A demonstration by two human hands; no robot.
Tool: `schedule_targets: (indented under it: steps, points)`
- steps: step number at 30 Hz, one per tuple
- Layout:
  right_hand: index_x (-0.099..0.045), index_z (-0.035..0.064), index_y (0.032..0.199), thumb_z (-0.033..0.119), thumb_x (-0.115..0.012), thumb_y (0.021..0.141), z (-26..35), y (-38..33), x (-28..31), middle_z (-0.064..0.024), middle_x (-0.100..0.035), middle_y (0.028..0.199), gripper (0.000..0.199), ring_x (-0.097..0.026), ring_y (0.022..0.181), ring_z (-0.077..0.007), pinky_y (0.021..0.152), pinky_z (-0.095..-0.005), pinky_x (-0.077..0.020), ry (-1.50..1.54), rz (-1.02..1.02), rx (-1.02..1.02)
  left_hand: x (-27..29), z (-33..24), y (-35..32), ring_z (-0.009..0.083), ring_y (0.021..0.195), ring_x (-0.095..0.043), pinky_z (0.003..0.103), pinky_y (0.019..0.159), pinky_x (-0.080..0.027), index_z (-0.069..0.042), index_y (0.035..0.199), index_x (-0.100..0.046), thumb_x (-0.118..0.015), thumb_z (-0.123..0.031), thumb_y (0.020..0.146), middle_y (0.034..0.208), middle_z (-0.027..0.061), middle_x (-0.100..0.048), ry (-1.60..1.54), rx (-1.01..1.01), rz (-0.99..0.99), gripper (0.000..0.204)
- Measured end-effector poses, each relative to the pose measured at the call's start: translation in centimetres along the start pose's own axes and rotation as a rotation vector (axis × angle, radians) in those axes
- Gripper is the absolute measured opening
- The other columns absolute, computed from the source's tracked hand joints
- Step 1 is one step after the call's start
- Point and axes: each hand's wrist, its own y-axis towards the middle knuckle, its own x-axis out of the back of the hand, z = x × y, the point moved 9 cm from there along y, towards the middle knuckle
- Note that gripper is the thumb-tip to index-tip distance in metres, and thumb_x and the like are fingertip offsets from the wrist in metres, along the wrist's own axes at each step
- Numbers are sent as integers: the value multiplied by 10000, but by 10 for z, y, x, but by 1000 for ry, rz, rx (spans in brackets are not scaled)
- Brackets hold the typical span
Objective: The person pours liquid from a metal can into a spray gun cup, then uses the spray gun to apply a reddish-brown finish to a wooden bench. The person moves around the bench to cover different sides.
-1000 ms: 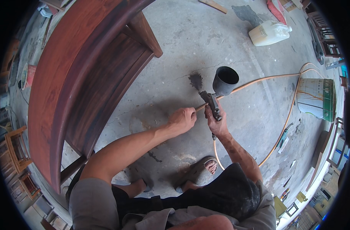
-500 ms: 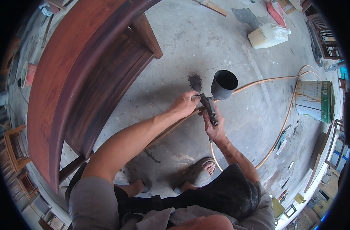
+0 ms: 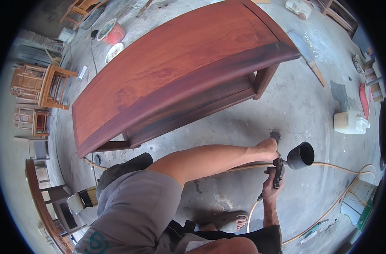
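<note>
My right hand [image 3: 270,189] is wrapped around the grip of a dark spray gun [image 3: 278,172], which carries a black cup [image 3: 301,155] on its far side. At the gun's front end, my left hand [image 3: 267,150] has its fingers bent in against the nozzle; the fingertips are partly hidden. A tan air hose [image 3: 253,211] runs from below the grip and loops across the floor to the right. A dark patch [image 3: 275,134] marks the concrete just beyond my left hand. Ahead and to the left stands a long red-brown wooden table [image 3: 171,76] with a lower shelf.
At the right are a whitish plastic jug [image 3: 350,122] and a bucket [image 3: 355,203] with hose lying by it. Wooden chairs [image 3: 53,86] stand at the far left. Behind the table sits a red bucket [image 3: 112,33]. A wooden-handled tool [image 3: 316,73] lies beyond its right end.
My view has swung left, bringing the whole tabletop into sight and shifting hands, gun and jug toward the right. Both hands stay at the spray gun.
</note>
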Motion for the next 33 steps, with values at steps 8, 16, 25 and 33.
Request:
schedule_targets:
  steps: [8, 16, 25, 33]
  points:
    - [-446, 13, 1449, 236, -550, 1054, -8, -1, 9, -60, -607, 921, 466, -577, 736, -122, 679, -261, -483, -30, 98, -101, 13, -19, -10, 376, 676, -675, 462, 685, -526, 59, 786, -716, -684, -231, 814, 712, 276, -644, -94, 52, 12, 293]
    - [-465, -16, 1432, 124, -524, 1037, 5, 9, 6, -24, -578, 837, 423, -555, 724, -97, 640, -252, -468, 8, 50, 16, 8, -9, 9, 349, 673, -671, 437, 694, -525, 15, 834, -741, -701, -236, 783, 759, 263, -659, -78, -16, -50, 259]
    - [-431, 2, 1478, 165, -572, 1038, -9, 2, 10, -46, -619, 889, 490, -580, 730, -102, 608, -252, -486, 53, 34, -119, 17, -23, -4, 175, 633, -605, 384, 643, -490, -2, 871, -771, -720, -225, 832, 672, 176, -662, -85, 16, 53, 232]
    - [-366, 9, 1491, 170, -511, 1053, -5, 12, 23, -140, -658, 1116, 489, -689, 954, -198, 511, -276, -617, 165, -50, -167, -4, -27, -9, 344, 890, -699, 451, 782, -533, 5, 1302, -599, -644, -269, 920, 983, 248, -709, -54, -86, -1, 472]
